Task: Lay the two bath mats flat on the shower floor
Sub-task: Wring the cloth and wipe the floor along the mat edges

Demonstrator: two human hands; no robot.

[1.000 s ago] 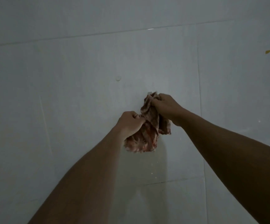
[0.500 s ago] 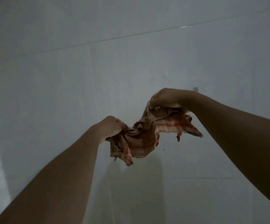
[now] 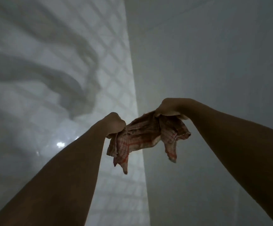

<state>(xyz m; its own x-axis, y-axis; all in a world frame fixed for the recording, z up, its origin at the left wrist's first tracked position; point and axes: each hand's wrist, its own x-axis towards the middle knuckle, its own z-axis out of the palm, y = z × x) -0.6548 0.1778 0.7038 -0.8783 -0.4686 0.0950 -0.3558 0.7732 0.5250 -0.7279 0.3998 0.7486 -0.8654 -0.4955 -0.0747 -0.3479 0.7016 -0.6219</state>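
Walls are filling the dim view, a lit tiled wall point(image 3: 116, 79) with blurred shadows meeting a plain grey wall point(image 3: 214, 54) at a corner behind the cloth. Nothing is blocking the crumpled red-checked cloth point(image 3: 142, 136), which is stretching sideways before that corner, ends drooping. It is hanging between the left hand point(image 3: 114, 124) and right hand point(image 3: 170, 106), both fists clenching it.

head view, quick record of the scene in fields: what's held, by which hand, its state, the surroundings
held item: checked red and white cloth
left hand: fist closed on the cloth's left end
right hand: gripping its upper right edge
cloth state: crumpled, in the air, corners hanging down, not flat
surroundings: pale wall, dim light, grid-patterned lit strip on the left
second mat: not in view
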